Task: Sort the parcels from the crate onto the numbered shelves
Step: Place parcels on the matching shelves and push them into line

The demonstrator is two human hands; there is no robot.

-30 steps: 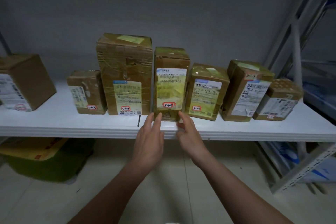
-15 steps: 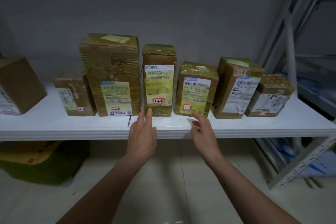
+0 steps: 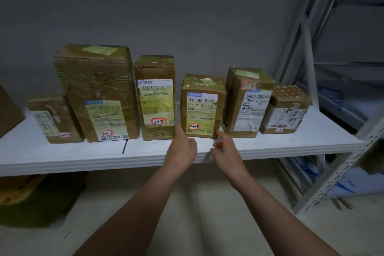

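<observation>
Cardboard parcel 3-1-8 on shelf, between left grip, right grip; both spread, empty

Dim parcel storeroom or courier depot. Just beyond the left hand and right hand, a row of taped cardboard parcels with barcoded shipping labels and handwritten codes such as 3-1-7 and 3-1-8, upright on a white shelf. Right of the right hand, slotted grey metal racking. Below both hands, pale tiled floor.
</observation>
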